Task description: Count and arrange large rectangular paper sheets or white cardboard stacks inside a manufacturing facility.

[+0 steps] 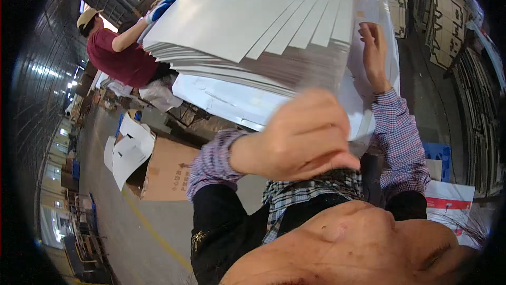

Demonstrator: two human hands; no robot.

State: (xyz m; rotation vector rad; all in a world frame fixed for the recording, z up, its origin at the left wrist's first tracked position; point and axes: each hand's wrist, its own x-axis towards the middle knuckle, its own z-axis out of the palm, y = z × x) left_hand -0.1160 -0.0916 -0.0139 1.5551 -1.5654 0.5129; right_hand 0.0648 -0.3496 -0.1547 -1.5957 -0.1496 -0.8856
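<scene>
A tall stack of white cardboard sheets [226, 8] fills the upper middle, its top sheets fanned out in steps at the near corner. My left hand [300, 137] is raised in front of that corner, curled into a loose fist and slightly blurred; nothing shows in it. Beyond the stack's right edge my right hand [374, 55] is held up, fingers apart and a little bent, with nothing in them. Whether it touches the stack is unclear. Under the sheets lies a white wrapped surface [211, 98].
At the far left a co-worker [124, 55] in a dark red shirt rests a blue-gloved hand [161, 10] on the stack. A brown carton [171, 171] with white board pieces stands on the floor at left. Stacked cut boards [477, 121] line the right side.
</scene>
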